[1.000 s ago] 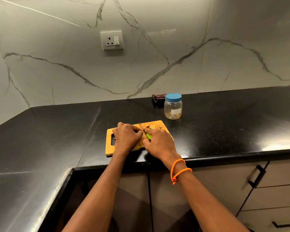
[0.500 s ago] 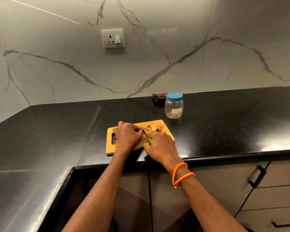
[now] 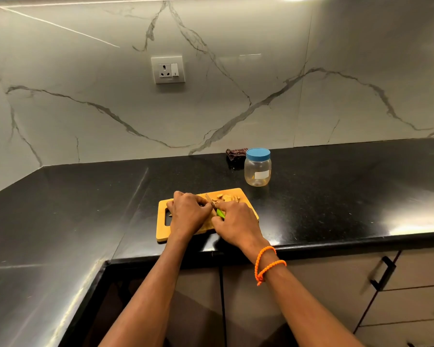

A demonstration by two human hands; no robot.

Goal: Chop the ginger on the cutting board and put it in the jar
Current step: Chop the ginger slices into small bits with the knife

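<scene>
A wooden cutting board [image 3: 162,229] lies near the black counter's front edge. My left hand [image 3: 188,214] sits curled on the board, fingers bent over a piece of ginger that it hides. My right hand [image 3: 236,222] grips a green-handled knife [image 3: 219,212], the blade pointing away between both hands. Several cut ginger slices [image 3: 227,197] lie at the board's far right corner. A clear plastic jar [image 3: 257,170] with a blue lid on it stands behind the board to the right.
A dark brown wrapper or cloth [image 3: 236,154] lies against the marble wall behind the jar. A wall socket [image 3: 168,69] is above. The counter [image 3: 336,196] wraps round a corner on the left. Drawers with black handles [image 3: 383,272] are below right.
The knife and both hands stay over the board with small chopping movement; the blade has shifted slightly. The ginger slices at the far corner show more plainly than a second ago.
</scene>
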